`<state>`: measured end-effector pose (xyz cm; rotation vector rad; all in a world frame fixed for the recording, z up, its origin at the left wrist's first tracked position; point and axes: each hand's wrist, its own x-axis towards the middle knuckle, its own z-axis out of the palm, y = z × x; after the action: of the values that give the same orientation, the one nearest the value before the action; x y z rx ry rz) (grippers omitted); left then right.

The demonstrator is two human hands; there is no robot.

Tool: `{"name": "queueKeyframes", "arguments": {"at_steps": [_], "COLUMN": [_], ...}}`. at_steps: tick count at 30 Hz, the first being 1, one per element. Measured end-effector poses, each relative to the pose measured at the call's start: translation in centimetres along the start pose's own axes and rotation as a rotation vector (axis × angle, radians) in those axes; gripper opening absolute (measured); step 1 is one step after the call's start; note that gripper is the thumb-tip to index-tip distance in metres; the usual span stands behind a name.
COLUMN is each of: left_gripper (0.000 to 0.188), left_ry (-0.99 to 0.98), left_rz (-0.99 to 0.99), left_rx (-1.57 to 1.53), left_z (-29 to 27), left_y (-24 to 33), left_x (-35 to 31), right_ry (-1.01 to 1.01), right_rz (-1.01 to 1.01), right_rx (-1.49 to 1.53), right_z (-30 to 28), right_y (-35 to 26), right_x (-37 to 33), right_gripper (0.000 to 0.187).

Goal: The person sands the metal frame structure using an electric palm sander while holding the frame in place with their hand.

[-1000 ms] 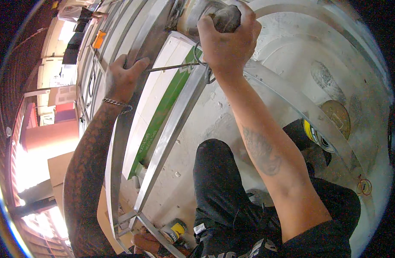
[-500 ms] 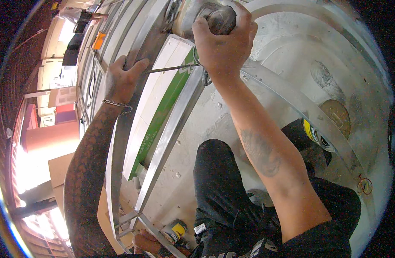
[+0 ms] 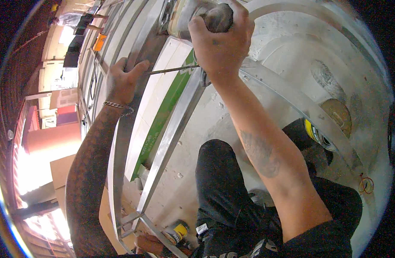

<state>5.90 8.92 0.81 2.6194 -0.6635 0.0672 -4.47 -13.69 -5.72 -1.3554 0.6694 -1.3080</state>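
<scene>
My right hand [image 3: 223, 45] is closed over the rounded dark top of what looks like a dusty power sander [image 3: 219, 18], at the top middle. The sander's underside is hidden from view. Lower and to the left, my left hand [image 3: 123, 79] wraps around a grey metal beam [image 3: 139, 58], its thumb lying across it. A thin dark cord [image 3: 169, 69] stretches from beside my left hand to under my right wrist. Below it, a white and green board [image 3: 156, 129] lies between the beam and a bare metal bar [image 3: 167, 144].
A curved metal rail [image 3: 292, 94] crosses the dusty floor [image 3: 287, 38] on the right. My knee [image 3: 215, 167] is at the lower middle. Shoes with yellow labels [image 3: 309, 129] show. Cardboard [image 3: 64, 172] stands at left; a person [image 3: 73, 20] is far off, near an orange object [image 3: 100, 42].
My right hand and the sander have shifted slightly left and up. My left hand stays on the beam. More of the distant person shows at the upper left.
</scene>
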Motion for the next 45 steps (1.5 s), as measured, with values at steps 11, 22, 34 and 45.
{"name": "queueKeyframes", "arguments": {"at_steps": [11,22,34,45], "left_gripper": [0.053,0.052,0.041,0.053], "left_ry": [0.021,-0.001,-0.049,-0.020], "left_rz": [-0.047,-0.035,-0.028,-0.043], "left_rx": [0.094,0.026,0.019,-0.106], "left_z": [-0.5,-0.3,-0.3,-0.1], "left_y": [2.3,0.8,1.5,1.1], "left_x": [-0.7,0.0,-0.7,-0.5], "right_ry": [-0.018,-0.064,-0.069,-0.060], "right_rz": [0.443,0.418,0.356,0.336], "right_rx": [0.023,-0.110,-0.112,-0.078], "right_z": [0.4,0.4,0.3,0.6], "right_y": [-0.3,2.6,3.8,2.2], "right_x": [4.7,1.1,-0.3,0.9], "right_gripper": [0.054,0.062,0.061,0.058]}}
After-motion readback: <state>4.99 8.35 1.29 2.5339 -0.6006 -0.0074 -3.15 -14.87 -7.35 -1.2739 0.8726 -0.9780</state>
